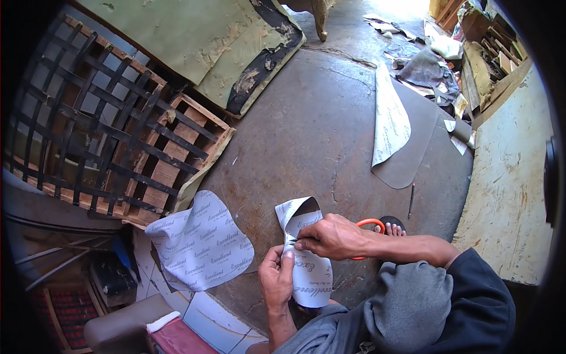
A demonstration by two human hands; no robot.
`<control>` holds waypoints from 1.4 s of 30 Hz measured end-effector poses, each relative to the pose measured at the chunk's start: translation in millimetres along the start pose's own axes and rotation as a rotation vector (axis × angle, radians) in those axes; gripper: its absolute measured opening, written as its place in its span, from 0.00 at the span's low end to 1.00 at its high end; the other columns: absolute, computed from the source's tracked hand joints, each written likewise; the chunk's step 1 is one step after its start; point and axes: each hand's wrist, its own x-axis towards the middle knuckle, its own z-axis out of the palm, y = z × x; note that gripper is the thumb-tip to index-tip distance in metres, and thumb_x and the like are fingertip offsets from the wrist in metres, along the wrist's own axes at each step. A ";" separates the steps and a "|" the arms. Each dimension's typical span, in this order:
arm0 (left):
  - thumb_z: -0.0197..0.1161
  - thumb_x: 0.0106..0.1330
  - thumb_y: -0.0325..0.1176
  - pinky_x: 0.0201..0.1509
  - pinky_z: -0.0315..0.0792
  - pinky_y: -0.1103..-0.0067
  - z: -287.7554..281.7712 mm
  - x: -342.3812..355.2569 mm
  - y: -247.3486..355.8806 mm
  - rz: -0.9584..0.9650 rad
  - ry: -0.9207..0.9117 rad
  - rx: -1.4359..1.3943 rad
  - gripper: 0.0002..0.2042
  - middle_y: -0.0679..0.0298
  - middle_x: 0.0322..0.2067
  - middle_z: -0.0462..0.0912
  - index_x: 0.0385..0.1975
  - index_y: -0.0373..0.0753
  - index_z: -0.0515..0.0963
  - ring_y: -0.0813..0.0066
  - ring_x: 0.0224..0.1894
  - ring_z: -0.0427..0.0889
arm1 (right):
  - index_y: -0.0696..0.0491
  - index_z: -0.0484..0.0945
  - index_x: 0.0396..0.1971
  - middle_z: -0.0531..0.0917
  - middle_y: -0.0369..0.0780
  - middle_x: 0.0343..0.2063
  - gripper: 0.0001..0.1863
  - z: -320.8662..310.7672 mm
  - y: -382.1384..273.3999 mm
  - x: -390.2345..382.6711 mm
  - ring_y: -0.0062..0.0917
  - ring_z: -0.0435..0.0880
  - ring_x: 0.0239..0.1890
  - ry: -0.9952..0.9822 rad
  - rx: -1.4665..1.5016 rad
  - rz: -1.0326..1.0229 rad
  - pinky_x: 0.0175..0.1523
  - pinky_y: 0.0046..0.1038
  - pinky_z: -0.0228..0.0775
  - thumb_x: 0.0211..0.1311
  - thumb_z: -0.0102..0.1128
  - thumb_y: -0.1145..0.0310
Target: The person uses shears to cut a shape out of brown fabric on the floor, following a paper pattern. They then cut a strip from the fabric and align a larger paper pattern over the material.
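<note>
A cut piece of sheet material (311, 277), white with printed dark script on its back and grey-brown on its other face, stands upright and curled in front of me. My left hand (277, 274) pinches its left edge between thumb and fingers. My right hand (333, 236) is closed at the same edge, its fingertips just above my left thumb. Orange handles of scissors (370, 222) show on both sides of my right wrist; the blades are mostly hidden under the hand, with a small dark tip at my fingertips.
Another printed white piece (203, 245) lies on the left. Ahead on the floor are a larger grey-brown sheet (415, 130), folded partly over, and a pencil (412, 199). A wooden frame with black webbing (118, 130) stands at far left, a worn pale panel (513, 177) at right. My sandalled foot (396, 229) is near the scissors.
</note>
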 end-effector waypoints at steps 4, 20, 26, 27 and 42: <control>0.61 0.73 0.28 0.35 0.70 0.87 0.5 2.5 -0.4 0.005 -0.004 0.025 0.08 0.67 0.32 0.83 0.44 0.30 0.79 0.88 0.31 0.76 | 0.55 0.86 0.43 0.87 0.50 0.27 0.16 -0.9 3.0 2.0 0.44 0.88 0.29 -0.019 -0.011 0.025 0.36 0.41 0.78 0.69 0.61 0.58; 0.62 0.74 0.32 0.36 0.72 0.85 -0.6 12.1 8.6 0.013 -0.038 0.177 0.09 0.66 0.32 0.83 0.42 0.30 0.79 0.86 0.31 0.77 | 0.56 0.84 0.37 0.80 0.31 0.22 0.20 15.3 8.2 1.3 0.14 0.77 0.22 -0.069 0.710 0.328 0.26 0.23 0.70 0.75 0.58 0.52; 0.62 0.74 0.34 0.36 0.71 0.84 5.2 5.0 9.0 -0.089 -0.122 0.090 0.11 0.66 0.31 0.84 0.43 0.31 0.81 0.86 0.32 0.77 | 0.54 0.79 0.29 0.79 0.33 0.19 0.21 -7.9 9.1 11.4 0.15 0.76 0.18 0.386 1.066 0.356 0.23 0.22 0.71 0.74 0.58 0.51; 0.62 0.74 0.34 0.36 0.71 0.85 2.9 -3.6 1.9 -0.151 -0.206 0.139 0.10 0.66 0.31 0.84 0.44 0.31 0.81 0.86 0.32 0.77 | 0.52 0.78 0.29 0.79 0.32 0.19 0.20 -25.3 29.4 18.7 0.15 0.77 0.18 0.529 1.175 0.271 0.24 0.20 0.72 0.74 0.57 0.50; 0.62 0.73 0.28 0.35 0.77 0.84 -6.4 0.8 0.0 -0.119 -0.045 -0.176 0.11 0.61 0.34 0.86 0.48 0.28 0.76 0.83 0.31 0.82 | 0.55 0.84 0.38 0.84 0.50 0.22 0.14 5.0 6.6 -1.6 0.48 0.86 0.28 0.006 0.031 -0.057 0.35 0.46 0.76 0.67 0.61 0.59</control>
